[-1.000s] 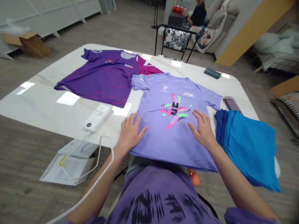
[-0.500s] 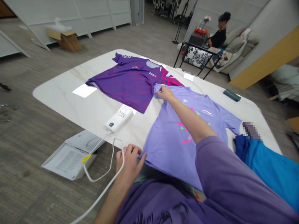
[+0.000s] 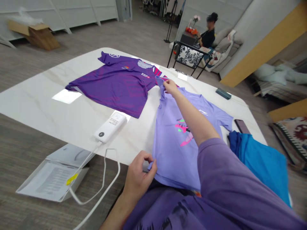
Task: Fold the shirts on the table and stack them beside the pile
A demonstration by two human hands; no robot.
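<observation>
A light purple T-shirt (image 3: 172,140) with a pink, green and black print lies on the white table (image 3: 35,105), its hem hanging over the near edge. My left hand (image 3: 140,174) pinches the shirt's near left hem corner. My right hand (image 3: 169,87) reaches across and pinches the far left sleeve, lifted a little off the table. The shirt's left side is pulled inward.
A dark purple jersey (image 3: 115,84) lies flat at the far left. A blue garment (image 3: 261,163) sits at the right edge, a phone (image 3: 242,126) beside it. A white power bank (image 3: 110,127) trails a cable off the table. A person sits on a sofa (image 3: 207,35) behind a chair.
Both hands left the flat shirt front. The right hand went to the far left sleeve and raised it; the left hand closed on the near hem corner. The shirt's left edge drew inward.
</observation>
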